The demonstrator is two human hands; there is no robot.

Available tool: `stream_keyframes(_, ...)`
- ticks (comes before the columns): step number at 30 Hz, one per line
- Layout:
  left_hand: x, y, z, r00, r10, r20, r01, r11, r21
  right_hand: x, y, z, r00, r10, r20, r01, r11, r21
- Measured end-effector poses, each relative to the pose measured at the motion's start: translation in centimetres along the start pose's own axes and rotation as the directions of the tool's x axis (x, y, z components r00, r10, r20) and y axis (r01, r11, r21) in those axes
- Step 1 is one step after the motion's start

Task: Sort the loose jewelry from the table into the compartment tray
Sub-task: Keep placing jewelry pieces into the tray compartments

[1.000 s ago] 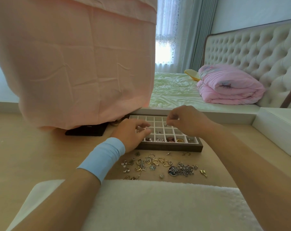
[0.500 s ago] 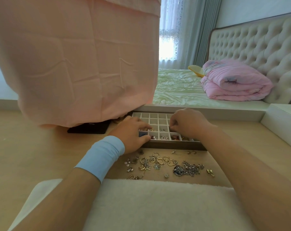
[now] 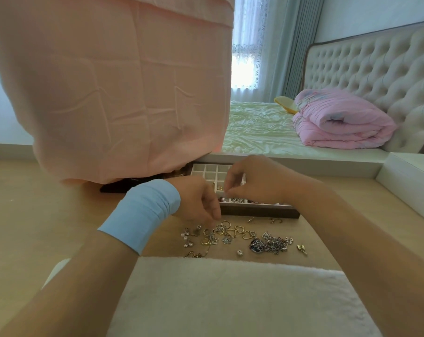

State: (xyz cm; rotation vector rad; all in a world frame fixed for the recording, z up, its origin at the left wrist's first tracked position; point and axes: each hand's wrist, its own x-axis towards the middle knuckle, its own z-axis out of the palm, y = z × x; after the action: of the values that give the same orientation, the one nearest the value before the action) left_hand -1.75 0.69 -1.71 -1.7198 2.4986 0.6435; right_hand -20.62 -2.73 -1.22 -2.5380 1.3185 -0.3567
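Head view of a jewelry-sorting task at a light wooden table [image 3: 36, 227]. The left hand [image 3: 196, 203], wearing a pale blue wristband [image 3: 143, 212], is lowered over the left part of the loose jewelry [image 3: 233, 235] with its fingers curled downward. The fingertips [image 3: 213, 217] reach the top of the pile beside a gold ring [image 3: 225, 224], but whether they pinch a piece or only touch it cannot be told. The right hand [image 3: 254, 181] hangs above the compartment tray [image 3: 259, 212] with thumb and forefinger drawn tightly together at their tips [image 3: 226, 189] over the tray's left-centre cells. Anything held between them is too small to make out. The tray, dark-framed with white dividers, lies at the far edge of the table. Several of its near cells already contain small pieces, and the far cells on the left appear bare. The loose jewelry lies scattered on the table between the tray and a white fleecy pad [image 3: 230, 300]. It includes gold heart-shaped hoops [image 3: 241, 230], a silver chain with a dark blue pendant [image 3: 257, 245] and a small gold charm [image 3: 302, 248]. A peach cloth [image 3: 109, 93] hangs at left, and a bed with a folded pink quilt [image 3: 339, 120] stands behind.
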Motion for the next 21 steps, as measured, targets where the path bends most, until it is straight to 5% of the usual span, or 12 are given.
stream_keyframes(4,0.1,0.4,0.3,0.998,-0.054,0.011,0.053,0.992,0.111,-0.5,-2.0,1.0,0.976,-0.066,0.209,0.058,0.997,0.044)
stream_keyframes(10,-0.1,-0.2,0.1,0.993,-0.110,0.039,0.108,0.992,0.066,-0.3,-2.1,2.6,0.954,-0.044,0.298,0.050,0.999,-0.015)
stream_keyframes(21,-0.3,-2.2,-0.7,0.992,-0.116,0.044,0.116,0.993,0.003,-0.7,-3.9,3.9,0.982,0.001,0.188,0.010,0.998,-0.058)
